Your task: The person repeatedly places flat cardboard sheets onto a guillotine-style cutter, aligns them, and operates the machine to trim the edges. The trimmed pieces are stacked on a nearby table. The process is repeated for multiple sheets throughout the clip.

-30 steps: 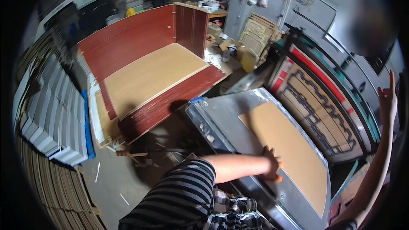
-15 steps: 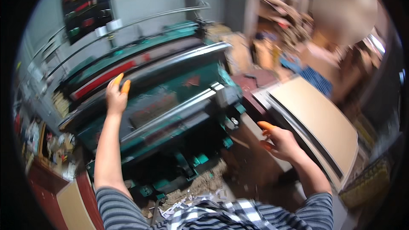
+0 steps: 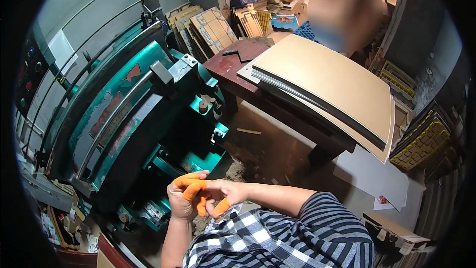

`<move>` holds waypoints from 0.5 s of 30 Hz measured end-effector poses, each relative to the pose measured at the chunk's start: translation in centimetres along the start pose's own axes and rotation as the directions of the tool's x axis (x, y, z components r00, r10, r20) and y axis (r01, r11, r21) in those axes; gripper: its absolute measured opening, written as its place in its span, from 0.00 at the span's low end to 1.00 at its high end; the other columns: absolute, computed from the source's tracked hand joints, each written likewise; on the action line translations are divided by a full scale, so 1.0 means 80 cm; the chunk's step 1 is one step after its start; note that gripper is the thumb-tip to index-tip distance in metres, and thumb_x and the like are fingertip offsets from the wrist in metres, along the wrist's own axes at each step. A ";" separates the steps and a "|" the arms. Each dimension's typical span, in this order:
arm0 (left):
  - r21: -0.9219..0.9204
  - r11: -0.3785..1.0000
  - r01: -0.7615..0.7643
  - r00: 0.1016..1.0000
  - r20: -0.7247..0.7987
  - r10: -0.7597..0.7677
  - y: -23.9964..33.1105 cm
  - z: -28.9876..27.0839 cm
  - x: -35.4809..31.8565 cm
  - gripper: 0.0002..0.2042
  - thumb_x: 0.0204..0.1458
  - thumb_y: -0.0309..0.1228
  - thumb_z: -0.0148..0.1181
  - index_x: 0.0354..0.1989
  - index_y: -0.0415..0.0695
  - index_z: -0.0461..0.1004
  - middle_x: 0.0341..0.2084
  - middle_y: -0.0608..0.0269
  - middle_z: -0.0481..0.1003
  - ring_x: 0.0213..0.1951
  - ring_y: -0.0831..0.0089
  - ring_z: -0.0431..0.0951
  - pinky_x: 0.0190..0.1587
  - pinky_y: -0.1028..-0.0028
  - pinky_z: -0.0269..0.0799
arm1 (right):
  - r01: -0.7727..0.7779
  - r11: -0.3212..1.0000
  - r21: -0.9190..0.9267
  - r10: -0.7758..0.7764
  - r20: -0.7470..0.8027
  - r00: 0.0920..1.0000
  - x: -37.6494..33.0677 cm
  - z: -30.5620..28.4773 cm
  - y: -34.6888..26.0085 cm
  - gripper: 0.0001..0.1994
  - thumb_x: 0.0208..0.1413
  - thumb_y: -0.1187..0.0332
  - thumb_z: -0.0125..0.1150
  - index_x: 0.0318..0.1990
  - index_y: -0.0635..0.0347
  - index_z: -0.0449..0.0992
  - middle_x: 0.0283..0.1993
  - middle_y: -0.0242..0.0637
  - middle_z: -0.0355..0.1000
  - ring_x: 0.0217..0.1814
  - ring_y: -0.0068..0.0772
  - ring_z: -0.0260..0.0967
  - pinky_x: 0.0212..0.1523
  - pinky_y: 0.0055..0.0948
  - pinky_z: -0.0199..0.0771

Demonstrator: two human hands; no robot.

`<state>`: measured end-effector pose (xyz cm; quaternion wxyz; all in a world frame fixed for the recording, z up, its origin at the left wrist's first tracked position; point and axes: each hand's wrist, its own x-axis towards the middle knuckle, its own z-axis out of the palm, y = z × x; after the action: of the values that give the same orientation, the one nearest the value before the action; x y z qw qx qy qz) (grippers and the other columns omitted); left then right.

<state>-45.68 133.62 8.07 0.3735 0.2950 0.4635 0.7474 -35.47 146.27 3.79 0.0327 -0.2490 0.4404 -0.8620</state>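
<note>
My left hand and my right hand meet in front of my body, over the near side of the green machine. Orange finger cots cover several of the fingers. The left fingers are bent around a finger of the right hand, close to its tip. Curled in toward the left palm, the right hand's other fingers overlap it, and anything between them is hidden. On a dark red table to the right lies a stack of tan boards, apart from both hands.
Wooden cutting dies lean beyond the machine, and more dies stand at the right. A pale sheet lies on the floor beside the table. Another person, blurred, is behind the boards. Scraps litter the floor.
My hands were apart, the left over the machine and the right near the boards; now they are together before my body. The view has turned right, bringing the table nearer the middle.
</note>
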 end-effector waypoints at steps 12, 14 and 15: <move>0.355 0.826 -0.438 0.865 0.417 0.279 0.086 0.031 0.002 0.16 0.43 0.38 0.70 0.35 0.38 0.81 0.36 0.52 0.81 0.48 0.46 0.77 0.60 0.47 0.59 | 0.141 0.689 -0.711 -0.017 0.179 0.984 0.045 0.045 -0.064 0.23 0.54 0.61 0.64 0.56 0.57 0.68 0.46 0.42 0.72 0.47 0.39 0.72 0.47 0.33 0.74; 0.313 0.835 -0.452 0.849 0.439 0.295 0.096 0.026 0.008 0.13 0.45 0.38 0.67 0.35 0.42 0.81 0.37 0.53 0.80 0.48 0.47 0.77 0.60 0.47 0.59 | 0.076 0.701 -0.709 0.050 0.155 0.987 0.057 0.054 -0.086 0.23 0.54 0.59 0.64 0.56 0.55 0.68 0.46 0.44 0.72 0.47 0.39 0.72 0.49 0.35 0.72; 0.330 0.836 -0.438 0.844 0.471 0.256 0.102 0.023 0.014 0.11 0.47 0.36 0.65 0.36 0.44 0.81 0.39 0.52 0.80 0.49 0.47 0.77 0.60 0.48 0.59 | -0.088 0.723 -0.685 0.215 0.102 0.971 0.060 0.055 -0.097 0.23 0.56 0.56 0.61 0.57 0.54 0.68 0.49 0.45 0.71 0.50 0.41 0.70 0.52 0.37 0.71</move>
<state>-47.14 133.02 16.32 0.2431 0.5992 0.4634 0.6059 -36.42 146.37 13.88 0.0492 -0.2812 0.7373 -0.6123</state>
